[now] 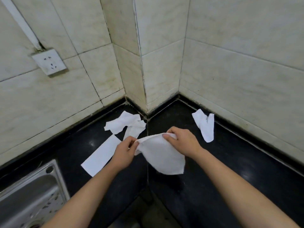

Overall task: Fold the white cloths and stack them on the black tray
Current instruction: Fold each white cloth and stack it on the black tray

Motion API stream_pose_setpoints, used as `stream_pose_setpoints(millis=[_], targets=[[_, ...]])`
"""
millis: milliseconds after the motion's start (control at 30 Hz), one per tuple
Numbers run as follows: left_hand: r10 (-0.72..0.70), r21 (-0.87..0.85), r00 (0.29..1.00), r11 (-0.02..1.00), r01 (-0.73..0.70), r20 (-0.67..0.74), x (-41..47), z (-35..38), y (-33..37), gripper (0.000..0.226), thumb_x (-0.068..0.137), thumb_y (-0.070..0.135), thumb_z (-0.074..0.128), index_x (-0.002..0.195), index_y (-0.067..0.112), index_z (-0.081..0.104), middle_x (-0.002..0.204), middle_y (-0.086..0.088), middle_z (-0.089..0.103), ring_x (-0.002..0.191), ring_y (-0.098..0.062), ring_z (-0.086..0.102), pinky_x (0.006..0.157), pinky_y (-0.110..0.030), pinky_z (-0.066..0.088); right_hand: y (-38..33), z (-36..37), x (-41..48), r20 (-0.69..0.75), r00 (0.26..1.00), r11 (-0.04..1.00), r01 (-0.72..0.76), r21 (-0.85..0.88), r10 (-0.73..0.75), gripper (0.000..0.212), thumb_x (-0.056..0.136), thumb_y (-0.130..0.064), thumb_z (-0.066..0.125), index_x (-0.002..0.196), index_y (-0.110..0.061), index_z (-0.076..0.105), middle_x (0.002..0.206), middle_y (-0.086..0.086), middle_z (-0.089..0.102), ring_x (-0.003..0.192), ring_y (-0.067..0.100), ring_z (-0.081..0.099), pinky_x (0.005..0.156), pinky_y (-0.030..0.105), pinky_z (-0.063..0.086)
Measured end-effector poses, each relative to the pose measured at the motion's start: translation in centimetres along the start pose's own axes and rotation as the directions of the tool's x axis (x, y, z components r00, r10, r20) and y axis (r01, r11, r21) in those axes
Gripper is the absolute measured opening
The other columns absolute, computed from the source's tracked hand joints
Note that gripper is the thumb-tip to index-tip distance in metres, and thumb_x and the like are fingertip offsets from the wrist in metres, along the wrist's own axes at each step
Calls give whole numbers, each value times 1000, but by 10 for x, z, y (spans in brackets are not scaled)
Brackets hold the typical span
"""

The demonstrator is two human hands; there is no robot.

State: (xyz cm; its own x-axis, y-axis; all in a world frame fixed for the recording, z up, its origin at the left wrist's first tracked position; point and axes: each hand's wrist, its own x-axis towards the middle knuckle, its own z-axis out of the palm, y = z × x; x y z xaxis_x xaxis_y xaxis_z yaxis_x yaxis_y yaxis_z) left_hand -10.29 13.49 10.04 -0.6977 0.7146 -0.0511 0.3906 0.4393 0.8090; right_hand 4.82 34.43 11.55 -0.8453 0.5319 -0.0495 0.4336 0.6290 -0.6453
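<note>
I hold a limp white cloth (162,153) by its top edge. A crumpled heap (126,125) lies beyond it, another crumpled cloth (204,125) far right, a flat strip (101,156), perhaps folded, left.

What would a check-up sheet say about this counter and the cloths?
Surface: black countertop, glossy, in a corner.
Job's things: held white cloth hangs loose; crumpled cloths by the corner; lone crumpled cloth at right; flat white strip, maybe folded cloth; no tray told apart.
Clutter: nothing seen.
Grips: left hand and right hand each pinch the held cloth's top edge.
Cables: nothing seen loose; white trunking meets wall socket.
Surroundings: tiled walls, steel sink.
</note>
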Motion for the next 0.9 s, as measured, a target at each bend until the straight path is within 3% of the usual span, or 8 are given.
stream_pose_setpoints(millis=[133,200,300,433,567,633,767,900], targets=[[-44,-46,996,998,48,72,-12,17,26,16,103,19,43,93,25,54,84,7,56,79,-10,50,72,-27,39,18,-21,-12,-33,999,1000,-11,7,12,32,88,-63,58,86,-32,65,84,-14,67,81,6,61,74,35,53],[-30,-60,997,998,35,70,-16,23,42,9,100,31,52,93,26,57,86,10,59,79,-5,53,74,-28,40,24,-28,-17,-54,998,999,-15,41,17,30,88,-62,59,84,-32,64,84,-16,67,82,5,61,76,36,54],[-25,-9,999,1000,25,26,-20,29,62,25,84,49,72,95,29,63,89,11,67,83,-5,62,73,-26,50,33,-39,-24,-69,997,995,-26,93,32,27,85,-62,63,80,-35,64,83,-17,67,82,4,62,76,35,55],[8,-68,999,998,-11,-46,-21,37,68,17,90,41,68,86,24,70,82,6,70,79,-11,65,74,-35,54,44,-48,-32,-15,999,987,-31,160,34,24,85,-60,65,80,-37,67,87,-17,69,85,3,63,79,35,56],[-18,-98,998,995,12,-60,-16,40,66,5,88,28,73,83,27,73,84,7,72,79,-6,65,69,-22,48,54,-61,-40,42,997,971,-68,228,60,19,86,-53,69,84,-34,70,89,-16,70,87,2,64,80,31,56],[11,-27,1000,1000,-11,-19,-9,39,64,13,87,18,71,83,31,72,84,11,71,78,-2,63,67,-15,44,57,-69,-43,47,996,969,-87,232,78,17,87,-51,70,85,-33,71,91,-16,70,88,2,64,77,25,54],[105,95,994,990,-108,42,15,37,64,17,89,15,63,83,30,68,52,20,58,52,1,51,58,-21,39,64,-82,-41,10,992,969,-129,212,129,14,90,-43,69,92,-29,72,94,-16,69,89,-2,60,66,12,42],[196,137,981,972,-192,-9,50,34,64,8,89,35,63,88,38,70,82,20,68,80,-3,63,71,-34,54,64,-90,-25,-63,981,965,-171,199,186,10,95,-31,63,97,-31,73,97,-20,66,92,-4,59,66,9,40]])
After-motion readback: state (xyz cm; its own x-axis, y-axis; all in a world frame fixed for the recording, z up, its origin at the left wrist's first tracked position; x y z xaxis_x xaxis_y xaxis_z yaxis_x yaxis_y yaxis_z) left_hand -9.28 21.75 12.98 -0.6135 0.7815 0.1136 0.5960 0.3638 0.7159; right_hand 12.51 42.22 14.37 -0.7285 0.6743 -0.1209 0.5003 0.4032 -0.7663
